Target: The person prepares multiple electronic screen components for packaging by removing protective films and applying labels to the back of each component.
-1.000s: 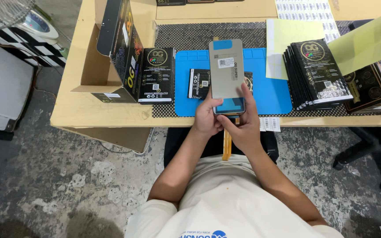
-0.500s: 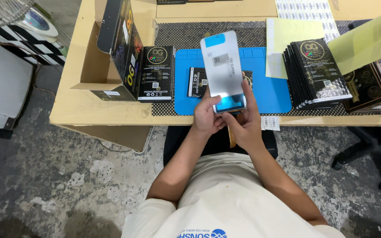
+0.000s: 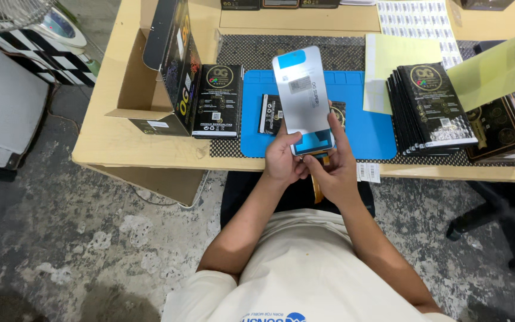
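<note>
Both of my hands hold a flat grey phone screen panel (image 3: 303, 98) with blue tape at its top and bottom, lifted above the blue work mat (image 3: 365, 128). My left hand (image 3: 282, 158) grips its lower left edge. My right hand (image 3: 331, 167) grips the lower right edge, with the index finger stretched up along the side. An orange flex strip (image 3: 317, 179) hangs from the panel's lower end between my hands. A small black box (image 3: 269, 113) lies on the mat behind the panel.
An open black carton (image 3: 168, 65) stands at the left with a flat black box (image 3: 219, 101) leaning beside it. A fanned stack of black boxes (image 3: 430, 110) lies at the right, under yellow sheets (image 3: 397, 65). A sticker sheet (image 3: 415, 21) lies at the back. A fan (image 3: 7, 12) stands far left.
The panel has tilted to the left and turned its face more toward me; both hands keep hold of its lower end.
</note>
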